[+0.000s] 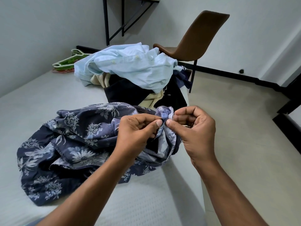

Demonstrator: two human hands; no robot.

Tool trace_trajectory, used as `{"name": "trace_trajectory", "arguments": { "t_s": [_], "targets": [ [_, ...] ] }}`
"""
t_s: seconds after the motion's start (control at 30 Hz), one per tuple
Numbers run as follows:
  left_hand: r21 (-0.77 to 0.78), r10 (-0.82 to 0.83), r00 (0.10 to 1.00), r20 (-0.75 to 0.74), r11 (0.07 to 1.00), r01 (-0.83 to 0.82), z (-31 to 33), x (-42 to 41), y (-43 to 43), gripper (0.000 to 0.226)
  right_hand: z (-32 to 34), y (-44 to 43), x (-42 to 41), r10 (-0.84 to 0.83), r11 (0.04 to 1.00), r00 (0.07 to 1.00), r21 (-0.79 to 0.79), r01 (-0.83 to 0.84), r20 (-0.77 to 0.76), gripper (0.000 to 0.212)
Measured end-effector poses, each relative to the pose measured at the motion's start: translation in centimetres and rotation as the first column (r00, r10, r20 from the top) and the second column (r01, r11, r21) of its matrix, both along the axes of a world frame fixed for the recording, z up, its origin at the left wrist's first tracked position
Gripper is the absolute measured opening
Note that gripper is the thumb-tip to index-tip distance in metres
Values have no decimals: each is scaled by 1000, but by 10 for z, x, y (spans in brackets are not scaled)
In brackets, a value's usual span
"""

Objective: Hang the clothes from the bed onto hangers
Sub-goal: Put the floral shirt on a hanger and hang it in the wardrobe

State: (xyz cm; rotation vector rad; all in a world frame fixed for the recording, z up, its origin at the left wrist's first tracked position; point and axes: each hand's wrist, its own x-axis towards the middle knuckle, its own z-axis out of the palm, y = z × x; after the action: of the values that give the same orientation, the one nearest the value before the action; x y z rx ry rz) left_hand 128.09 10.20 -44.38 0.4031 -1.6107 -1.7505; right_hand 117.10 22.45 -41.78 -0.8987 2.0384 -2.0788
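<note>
At the bed's [40, 98] right edge I've got both hands on the floral shirt [65, 144]: left hand [138, 128] and right hand [193, 128] each pinch a bunched bit of its cloth btwn thumb and forefinger, thumbs nearly touching. Prob a button or collar end I'm working, so the shirt opens enough for a hanger; can't tell which, the fold hides it. Rest of the shirt lies crumpled on the mattress, so only the pinched bit is lifted. Light blue shirt [130, 67] tops the pile just behind, w/ green hangers [68, 62] at the far edge by the wall, not yet picked up
</note>
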Motion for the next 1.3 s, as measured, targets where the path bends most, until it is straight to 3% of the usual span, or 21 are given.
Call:
{"name": "trace_trajectory", "arguments": {
  "t_s": [0.2,0.33,0.4,0.47,0.53,0.67,1.13,1.3],
  "targets": [
    [65,99,995,31,993,-101,-1,0,0,4,-1,11,-10,-7,999,992,50,1,127,33],
    [-55,176,981,84,984,-172,-7,0,-3,5,3,17,-10,28,999,975,22,-34,220,38],
    [-179,185,975,123,970,-162,-9,0,0,4,2,13,-4,50,997,983,46,-59,174,40],
    [-224,148,979,142,968,-114,-9,0,1,2,-1,7,2,41,994,999,104,-44,32,37],
    [-181,72,989,128,982,-48,-9,-1,-1,3,-4,4,4,5,992,997,126,5,-80,33],
    [-93,-38,995,95,995,47,-5,0,-6,7,-5,6,3,-25,995,995,96,35,-99,32],
    [-24,-101,992,71,994,103,-6,1,-10,12,-3,6,7,-8,991,997,135,-1,72,42],
    [-15,-89,992,95,996,90,-7,1,-11,13,2,8,9,45,998,975,40,-55,219,42]
  ]
}}
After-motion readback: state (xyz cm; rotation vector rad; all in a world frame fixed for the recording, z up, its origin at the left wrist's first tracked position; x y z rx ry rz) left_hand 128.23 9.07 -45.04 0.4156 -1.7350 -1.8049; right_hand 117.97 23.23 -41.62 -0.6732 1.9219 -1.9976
